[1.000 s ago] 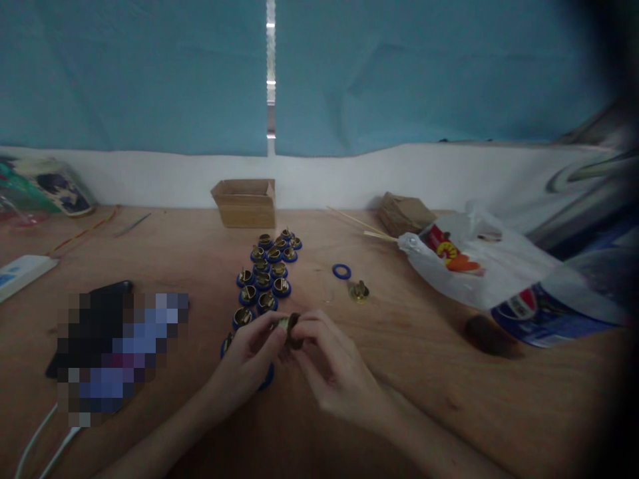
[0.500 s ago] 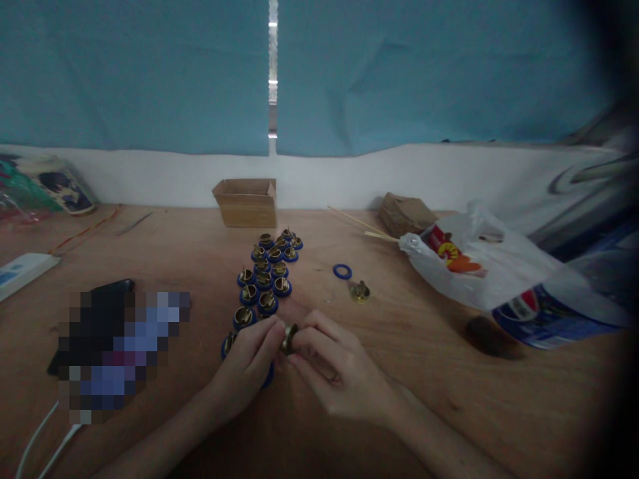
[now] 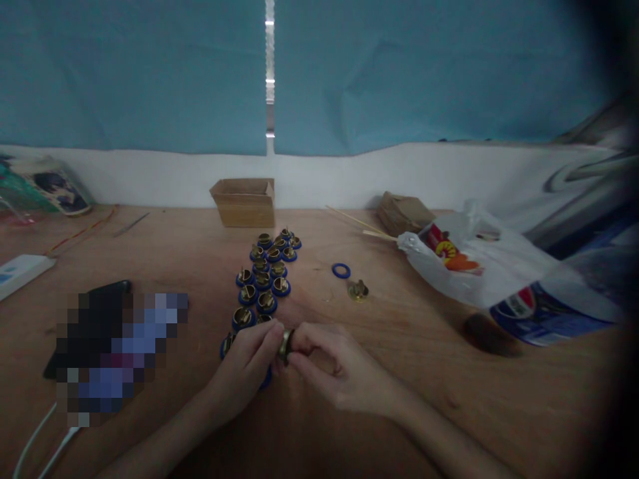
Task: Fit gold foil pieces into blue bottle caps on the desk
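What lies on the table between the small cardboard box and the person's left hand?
In the head view, a cluster of blue-rimmed, brass-coloured pieces spans the stretch from just before the cardboard box to the left hand.

Pic's dim o/all, colours muted. Tabletop [image 3: 424, 372] is mid-lit twd its far edge, much darker at the near edge btwn my forearms [image 3: 190, 419]. Can't tell main light src. Brightest: small white glints on the strip [image 3: 270, 66] btwn blue sheets [image 3: 150, 73]. Black vignette swallows tabletop's near R corner. My L hand [image 3: 249, 349] & R hand [image 3: 339, 362] look soft; brass piece [image 3: 285, 344] btwn them has dull sheen. Coarse pixel mosaic [image 3: 122, 352] nr tabletop's L edge.
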`<state>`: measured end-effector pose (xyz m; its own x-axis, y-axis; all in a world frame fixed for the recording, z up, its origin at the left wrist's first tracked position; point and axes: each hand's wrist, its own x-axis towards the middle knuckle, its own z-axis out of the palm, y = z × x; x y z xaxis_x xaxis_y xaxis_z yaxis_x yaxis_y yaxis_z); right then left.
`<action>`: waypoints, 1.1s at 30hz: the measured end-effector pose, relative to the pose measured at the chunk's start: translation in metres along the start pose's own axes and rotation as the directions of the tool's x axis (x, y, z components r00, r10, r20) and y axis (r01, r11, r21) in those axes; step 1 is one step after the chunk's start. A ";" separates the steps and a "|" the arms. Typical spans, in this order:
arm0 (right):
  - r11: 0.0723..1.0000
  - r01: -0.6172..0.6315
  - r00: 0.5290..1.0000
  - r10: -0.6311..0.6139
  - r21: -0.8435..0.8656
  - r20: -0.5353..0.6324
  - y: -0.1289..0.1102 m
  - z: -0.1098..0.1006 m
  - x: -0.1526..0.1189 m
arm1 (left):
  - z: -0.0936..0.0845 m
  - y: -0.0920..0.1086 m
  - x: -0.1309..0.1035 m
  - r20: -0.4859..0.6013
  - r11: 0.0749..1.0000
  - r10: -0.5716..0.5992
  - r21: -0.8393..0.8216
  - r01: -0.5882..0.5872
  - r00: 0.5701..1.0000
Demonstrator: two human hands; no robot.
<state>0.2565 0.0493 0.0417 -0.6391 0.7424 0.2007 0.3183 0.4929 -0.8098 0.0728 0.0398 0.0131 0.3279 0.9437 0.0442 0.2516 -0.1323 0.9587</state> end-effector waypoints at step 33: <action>0.765 -0.267 0.942 0.080 -0.586 -0.325 0.059 -0.039 0.006 | 0.003 -0.005 -0.002 -0.092 0.981 -0.127 -0.158 0.112 0.988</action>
<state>0.2986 0.1006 0.0172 -0.3494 0.8866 0.3031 0.8243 0.4447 -0.3505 0.0737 0.0381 0.0069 0.2076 0.9768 -0.0525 0.1399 0.0234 0.9899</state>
